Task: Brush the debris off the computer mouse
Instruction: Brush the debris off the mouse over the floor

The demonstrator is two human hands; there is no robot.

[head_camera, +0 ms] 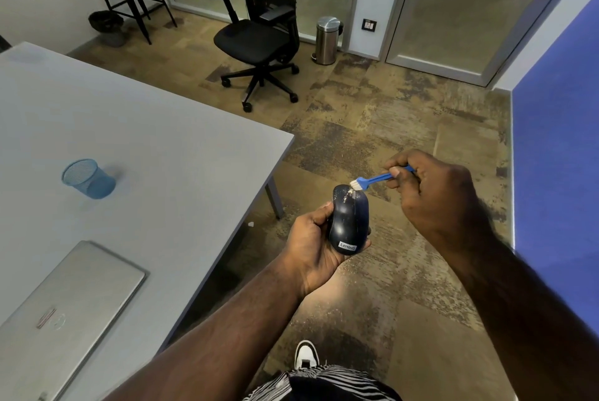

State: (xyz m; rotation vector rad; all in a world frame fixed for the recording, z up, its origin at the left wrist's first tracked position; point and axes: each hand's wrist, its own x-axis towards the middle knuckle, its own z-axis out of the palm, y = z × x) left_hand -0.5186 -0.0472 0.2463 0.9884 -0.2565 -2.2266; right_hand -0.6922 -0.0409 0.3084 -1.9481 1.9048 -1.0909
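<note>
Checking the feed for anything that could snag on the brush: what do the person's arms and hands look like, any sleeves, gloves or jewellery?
Both forearms are bare: no sleeve shows in the frame. The left hand and right hand are ungloved, and no rings, watch or bracelets are visible. Nails look short. Only black-and-white striped clothing and a white and black shoe show below.
</note>
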